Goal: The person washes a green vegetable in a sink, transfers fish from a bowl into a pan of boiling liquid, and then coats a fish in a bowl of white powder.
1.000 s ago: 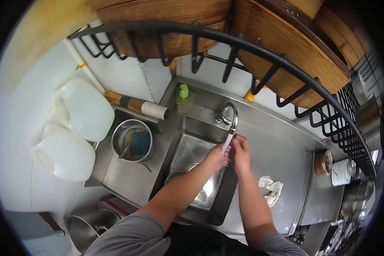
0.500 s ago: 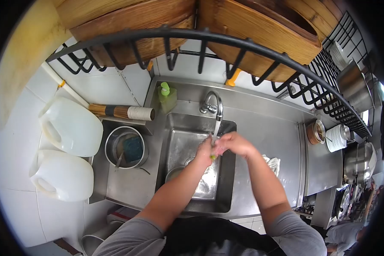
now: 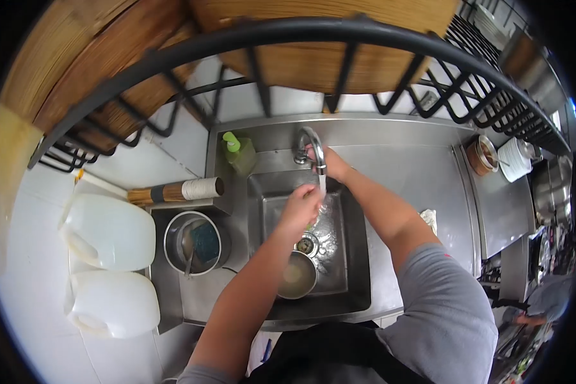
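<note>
My left hand (image 3: 302, 208) is curled closed over the sink (image 3: 358, 281), beside the running water (image 3: 322, 185). A bit of a small green thing (image 3: 310, 226) shows below its fingers; its kind is hidden. My right hand (image 3: 329, 164) reaches behind the spout of the faucet (image 3: 311, 137), its fingers closed at the faucet's handle and partly hidden by the spout. Beneath my left forearm, a round metal bowl (image 3: 297, 276) with cloudy liquid sits in the sink near the drain (image 3: 306, 244).
A soap bottle (image 3: 242, 157) with a green pump stands behind the sink. To the left are a pot (image 3: 168, 246) with a dark green scouring pad, a bamboo brush (image 3: 173, 192) and two white jugs (image 3: 112, 230). A black rack (image 3: 288, 29) hangs overhead. A white cloth (image 3: 429, 219) lies right.
My right hand has left my left hand and moved up to the faucet. My left hand has shifted slightly left and stays by the water. The view has turned, showing more of the bowl.
</note>
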Available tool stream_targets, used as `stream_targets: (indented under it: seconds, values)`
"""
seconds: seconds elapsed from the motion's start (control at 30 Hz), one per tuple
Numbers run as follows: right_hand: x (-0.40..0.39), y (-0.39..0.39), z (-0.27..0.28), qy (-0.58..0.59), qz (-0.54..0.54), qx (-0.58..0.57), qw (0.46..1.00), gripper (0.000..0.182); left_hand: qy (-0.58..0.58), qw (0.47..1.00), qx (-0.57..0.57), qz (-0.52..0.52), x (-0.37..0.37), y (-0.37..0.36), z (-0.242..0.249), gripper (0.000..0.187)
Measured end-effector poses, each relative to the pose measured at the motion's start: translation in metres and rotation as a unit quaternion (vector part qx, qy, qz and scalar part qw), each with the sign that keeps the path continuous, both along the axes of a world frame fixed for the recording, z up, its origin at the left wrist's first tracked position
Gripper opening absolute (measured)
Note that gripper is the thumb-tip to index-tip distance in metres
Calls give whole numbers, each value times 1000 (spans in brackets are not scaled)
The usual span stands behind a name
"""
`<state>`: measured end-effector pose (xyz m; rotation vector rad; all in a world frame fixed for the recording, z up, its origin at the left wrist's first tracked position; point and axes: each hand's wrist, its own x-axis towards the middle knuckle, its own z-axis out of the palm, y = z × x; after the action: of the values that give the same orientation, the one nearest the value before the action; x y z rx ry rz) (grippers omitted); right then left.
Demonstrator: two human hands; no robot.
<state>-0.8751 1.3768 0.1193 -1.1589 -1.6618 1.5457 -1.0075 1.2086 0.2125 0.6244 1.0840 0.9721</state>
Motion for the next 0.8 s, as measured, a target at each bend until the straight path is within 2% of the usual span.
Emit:
stream_targets:
  seconds: [0.03,0.07,0.13,0.17,0.2,0.27,0.3,0.33,0.37,0.4,0.43,0.47,0.5,0.53,0.6,0.67,0.7,0.73,0.77,0.8]
  values:
    - [-4,-4,20,27,-42,-119,992,31,-17,1000,-14,-16,-10,-12,4,17]
    - [-6,14,-14,117,-58,-191,973,29,42,998,-28,-33,-17,-24,-4,17]
    - [-15,20,-17,125,-52,-249,959,32,170,981,-40,-89,-31,-54,-38,17]
    - [-18,23,-22,139,-57,-253,956,35,237,963,-37,-127,-36,-71,-59,17]
    - [-19,13,-12,110,-64,-231,965,41,257,956,-44,-135,-35,-87,-72,17]
    - [-9,-7,12,20,-72,-232,970,44,123,973,-104,-166,-28,-100,-40,19]
    - [-6,-17,24,-102,-60,-191,975,41,29,981,-110,-160,-28,-101,-31,18]
    - [12,-42,54,-197,8,-118,973,50,-65,979,-125,-151,-30,-101,-28,17]
    - [37,-62,50,-246,35,34,968,50,-135,974,-125,-132,-29,-97,-29,17]
    - [60,-78,48,-295,68,186,935,51,-203,965,-124,-108,-32,-92,-32,17]
    - [91,-105,68,-279,113,164,940,53,82,970,1,-230,-48,-82,-101,18]
    - [130,-138,94,-263,152,139,943,55,370,865,102,-323,-62,-72,-167,20]
    - [167,-163,107,-314,166,98,930,56,363,856,122,-348,-53,-70,-160,20]
    - [207,-188,122,-362,173,53,914,57,335,876,55,-342,-43,-66,-133,20]
    - [285,-254,178,-466,108,-9,878,60,289,895,-89,-329,-25,-54,-70,21]
    - [371,-333,195,-383,-64,74,919,59,3,953,-134,-273,-12,-42,-30,19]
    - [406,-374,218,-220,-148,-19,964,59,270,906,62,-321,-19,-26,-63,19]
    - [433,-420,238,-41,-225,-101,968,60,502,757,262,-325,-20,-11,-91,19]
    - [466,-460,229,-4,-311,-87,947,52,499,748,282,-335,9,-8,-73,19]
    - [492,-502,193,-172,-396,-80,898,46,473,784,277,-290,38,-10,-48,17]
